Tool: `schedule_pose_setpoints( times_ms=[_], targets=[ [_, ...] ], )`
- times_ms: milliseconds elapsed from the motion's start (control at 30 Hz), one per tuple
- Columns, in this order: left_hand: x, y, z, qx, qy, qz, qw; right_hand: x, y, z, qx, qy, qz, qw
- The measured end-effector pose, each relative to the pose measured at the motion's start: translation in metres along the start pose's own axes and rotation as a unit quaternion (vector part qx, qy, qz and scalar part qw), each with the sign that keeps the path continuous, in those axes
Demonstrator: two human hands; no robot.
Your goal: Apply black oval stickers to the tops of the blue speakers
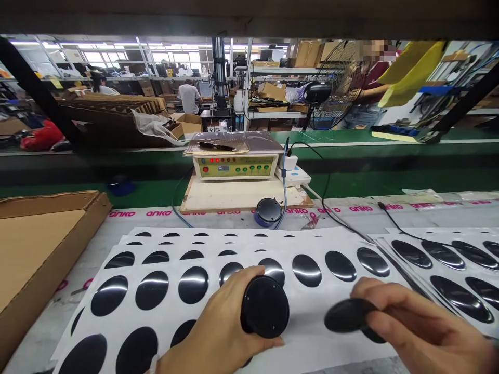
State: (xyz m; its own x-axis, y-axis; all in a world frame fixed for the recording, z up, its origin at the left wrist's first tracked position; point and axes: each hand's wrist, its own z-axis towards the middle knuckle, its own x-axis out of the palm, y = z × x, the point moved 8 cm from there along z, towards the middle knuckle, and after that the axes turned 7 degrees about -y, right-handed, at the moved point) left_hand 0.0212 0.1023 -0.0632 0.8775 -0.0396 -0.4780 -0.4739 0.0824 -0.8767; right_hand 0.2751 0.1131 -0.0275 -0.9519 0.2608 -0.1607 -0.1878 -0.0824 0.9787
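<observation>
My left hand [222, 317] is wrapped round a black cylinder [265, 306], whose flat round end with small screw-like dots faces me. Between the thumb and fingers of my right hand [413, 322] is a thin black round sticker [346, 316], held tilted a little to the right of the cylinder and apart from it. Below both hands lie white sheets [312, 322] bearing rows of glossy black discs. Part of the sheet in front of me, between the hands, is bare white. My left palm hides some of the discs.
More disc sheets [424, 270] lie at the right. An open cardboard box [42, 249] stands at the left. Behind the sheets are a small black round object [268, 210], a control box [237, 165] with lit buttons, cables and a fan [335, 88]. Other people are in the background.
</observation>
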Motion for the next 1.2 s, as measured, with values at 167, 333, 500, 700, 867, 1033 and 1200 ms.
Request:
schedule_pose_setpoints(
  times_ms=[167, 333, 500, 700, 867, 1033, 1200],
  targets=[
    [-0.001, 0.0, -0.002, -0.02, -0.002, -0.004, 1.0, 0.017, 0.012, 0.016, -0.076, 0.022, -0.035, 0.996],
    [0.004, -0.009, -0.003, 0.073, 0.023, 0.05, 0.996, 0.029, 0.051, 0.054, -0.164, -0.017, -0.1, 0.981],
    [0.002, -0.013, -0.002, 0.118, -0.007, 0.05, 0.992, 0.102, 0.062, 0.082, -0.328, 0.173, -0.163, 0.914],
    [0.001, -0.012, -0.002, 0.081, 0.009, 0.051, 0.995, 0.175, 0.043, 0.083, -0.405, 0.265, -0.211, 0.849],
    [-0.001, -0.015, -0.001, 0.082, 0.008, 0.041, 0.996, 0.176, 0.045, 0.093, -0.393, 0.247, -0.198, 0.863],
    [-0.007, -0.014, -0.001, 0.094, -0.046, 0.009, 0.994, 0.137, 0.076, 0.085, -0.373, 0.221, -0.147, 0.889],
    [-0.016, -0.011, -0.005, 0.068, -0.112, -0.015, 0.991, 0.109, 0.073, 0.046, -0.296, 0.273, -0.154, 0.902]
  ],
)
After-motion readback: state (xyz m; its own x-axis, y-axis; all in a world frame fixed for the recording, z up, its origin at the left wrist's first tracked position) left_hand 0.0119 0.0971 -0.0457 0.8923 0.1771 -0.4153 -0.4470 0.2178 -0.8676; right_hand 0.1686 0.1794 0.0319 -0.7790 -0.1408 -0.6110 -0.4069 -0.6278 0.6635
